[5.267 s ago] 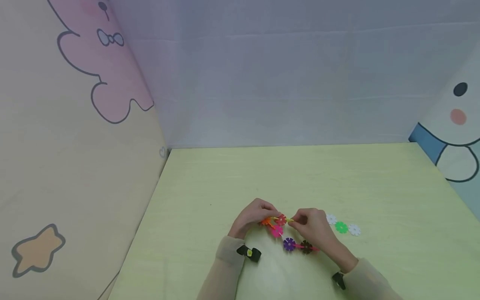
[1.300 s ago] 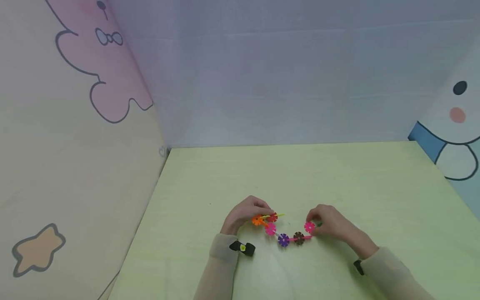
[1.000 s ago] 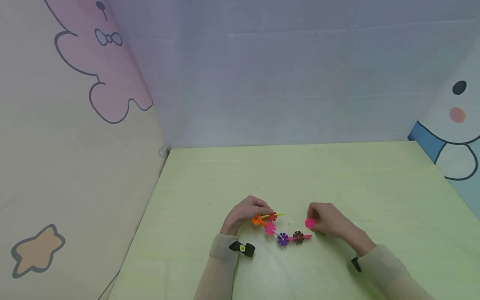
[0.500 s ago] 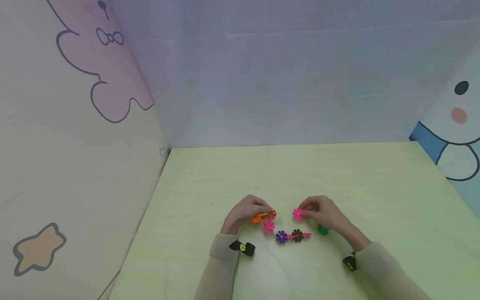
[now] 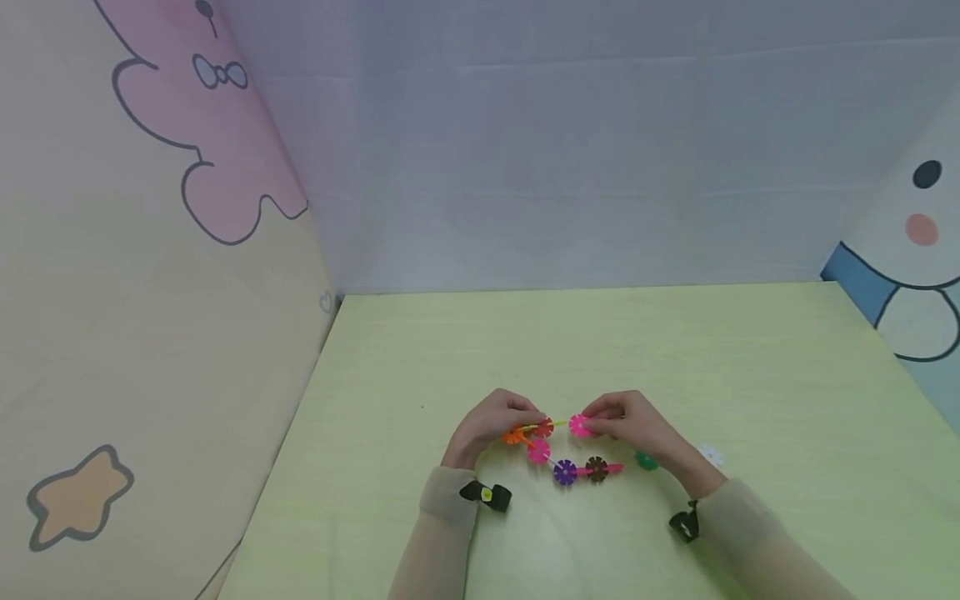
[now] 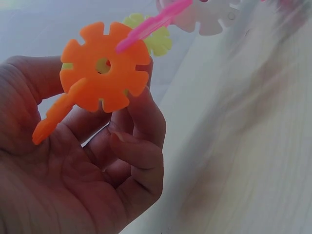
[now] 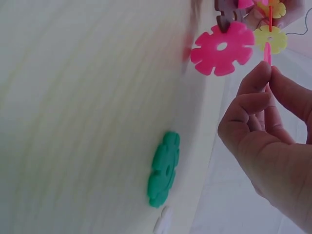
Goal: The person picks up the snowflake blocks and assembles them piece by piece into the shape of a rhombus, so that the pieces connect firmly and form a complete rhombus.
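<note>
**Two pinch grips, light plastic, contact unclear**

Clock dial centred on the dark purple slotted plastic disc [image 5: 566,472] in the head view, twelve away from the wearer.

Left hand [image 5: 491,425], ten o'clock: thumb and fingers pinching the chain of flower-shaped, slotted plastic discs near its bright orange disc [image 5: 513,436] and red disc [image 5: 543,427]. Exact fingertip contact is hidden from me.

Right hand [image 5: 633,425], two o'clock: pinching a loose hot-pink slotted plastic disc [image 5: 578,426] by its rim. That disc sits just past twelve, right by the yellow edge-on disc [image 5: 558,423] on the chain's upper end. I can't tell whether they touch.

Rest of chain: pink disc [image 5: 537,452] at ten, purple at centre, dark brown disc [image 5: 596,469] at three, then a pink edge-on disc [image 5: 615,468] as the lower end. Out past that at three, on the pale yellow-green table [image 5: 405,358]: a green disc [image 5: 646,460], then a white disc [image 5: 711,456].

Handling, my read: discs very light, thin, fairly stiff, smooth enough to slip; hard to break. The slot joints look like the weak spot: they could twist or pop under side load. I'd hold the loose disc flat by its faces, on the rim opposite the working slot, and grip the chain close to the joint, not by the far end.
</note>
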`<act>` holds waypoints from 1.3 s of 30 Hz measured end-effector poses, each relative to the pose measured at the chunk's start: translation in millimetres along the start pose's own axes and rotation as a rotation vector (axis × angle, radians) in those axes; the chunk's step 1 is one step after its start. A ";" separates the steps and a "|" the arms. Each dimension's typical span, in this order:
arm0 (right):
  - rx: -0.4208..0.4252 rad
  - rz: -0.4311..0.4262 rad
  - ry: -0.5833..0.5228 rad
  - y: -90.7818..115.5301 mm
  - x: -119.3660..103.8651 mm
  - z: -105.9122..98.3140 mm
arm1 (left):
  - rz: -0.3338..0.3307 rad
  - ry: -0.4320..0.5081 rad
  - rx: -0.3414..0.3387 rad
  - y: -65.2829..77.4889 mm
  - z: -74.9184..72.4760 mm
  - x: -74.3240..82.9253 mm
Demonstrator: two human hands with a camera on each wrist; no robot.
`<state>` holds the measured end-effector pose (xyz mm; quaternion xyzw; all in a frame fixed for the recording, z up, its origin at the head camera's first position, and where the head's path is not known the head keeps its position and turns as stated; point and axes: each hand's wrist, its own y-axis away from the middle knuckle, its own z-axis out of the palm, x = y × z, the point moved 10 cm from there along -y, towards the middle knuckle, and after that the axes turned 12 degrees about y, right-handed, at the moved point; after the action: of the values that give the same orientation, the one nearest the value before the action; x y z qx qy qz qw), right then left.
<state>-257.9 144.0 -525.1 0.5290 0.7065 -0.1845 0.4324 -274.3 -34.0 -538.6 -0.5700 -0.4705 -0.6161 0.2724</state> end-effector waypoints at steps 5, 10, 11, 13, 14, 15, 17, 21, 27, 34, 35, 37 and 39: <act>-0.026 -0.023 -0.020 -0.2 -3.2 2.8 | -0.010 0.017 -0.009 0.2 0.9 -0.5; -0.038 -0.037 -0.054 1.2 -7.6 3.1 | -0.001 0.013 -0.030 -0.2 2.8 1.1; -0.038 -0.039 -0.059 1.4 -8.4 2.9 | 0.002 0.011 -0.033 -0.3 3.1 1.3; -0.043 -0.046 -0.074 1.7 -10.3 2.6 | 0.002 0.006 -0.038 -0.2 3.5 1.2; -0.046 -0.053 -0.077 1.9 -11.3 2.4 | 0.004 0.006 -0.038 -0.1 3.6 1.3; -0.049 -0.055 -0.081 2.0 -12.0 2.2 | 0.005 0.004 -0.039 -0.1 3.9 1.2; -0.056 -0.058 -0.082 2.2 -13.1 2.2 | 0.006 0.005 -0.043 0.0 4.7 1.3; -0.069 -0.056 -0.068 1.9 -13.3 3.3 | 0.014 0.006 -0.051 0.7 6.3 2.6; -0.077 -0.049 -0.063 0.8 -11.4 4.8 | 0.026 0.006 -0.047 1.7 6.8 5.6; -0.080 -0.033 -0.084 -0.3 -8.6 5.2 | 0.021 0.034 -0.040 0.7 8.2 6.2; -0.078 -0.034 -0.089 -0.2 -8.9 4.7 | 0.021 0.037 -0.039 0.3 8.6 6.1; -0.075 -0.033 -0.095 0.2 -9.7 3.8 | 0.026 0.042 -0.032 -0.3 9.2 6.4; -0.070 -0.027 -0.107 0.7 -10.6 3.1 | 0.033 0.043 -0.024 -1.0 9.4 6.5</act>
<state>-255.3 135.9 -518.1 0.4932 0.6956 -0.1937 0.4852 -272.3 -24.0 -533.5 -0.5674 -0.4475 -0.6294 0.2859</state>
